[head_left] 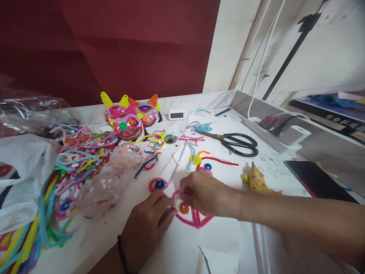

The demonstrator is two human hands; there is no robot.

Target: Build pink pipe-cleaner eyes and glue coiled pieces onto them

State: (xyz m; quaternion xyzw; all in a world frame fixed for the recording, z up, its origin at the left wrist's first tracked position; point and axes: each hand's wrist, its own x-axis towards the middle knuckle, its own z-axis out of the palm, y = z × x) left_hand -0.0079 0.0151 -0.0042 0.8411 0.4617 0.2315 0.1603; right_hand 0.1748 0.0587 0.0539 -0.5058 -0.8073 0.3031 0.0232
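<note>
A mask-like shape of pink pipe cleaners (pixel 184 220) lies on white paper, with a coiled orange eye (pixel 183 207) inside a white band. My left hand (pixel 151 219), a dark band at its wrist, pinches the left edge of this shape. Over its top, my right hand (pixel 203 192) has its fingers curled closed on the upper edge beside the white band; the fingertips are partly hidden. Just beyond the left hand sits a pink, yellow and blue eye piece (pixel 159 184). Past the right hand lie a blue coil (pixel 208 166) and a red pipe cleaner (pixel 222 161).
Black-handled scissors (pixel 238 144), a yellow glue gun (pixel 256 179) and a dark phone (pixel 319 180) lie to the right. Loose pipe cleaners (pixel 82 152) pile up on the left near plastic bags (pixel 23 171). Colourful masks (pixel 129 121) and a small digital clock (pixel 176 115) stand behind.
</note>
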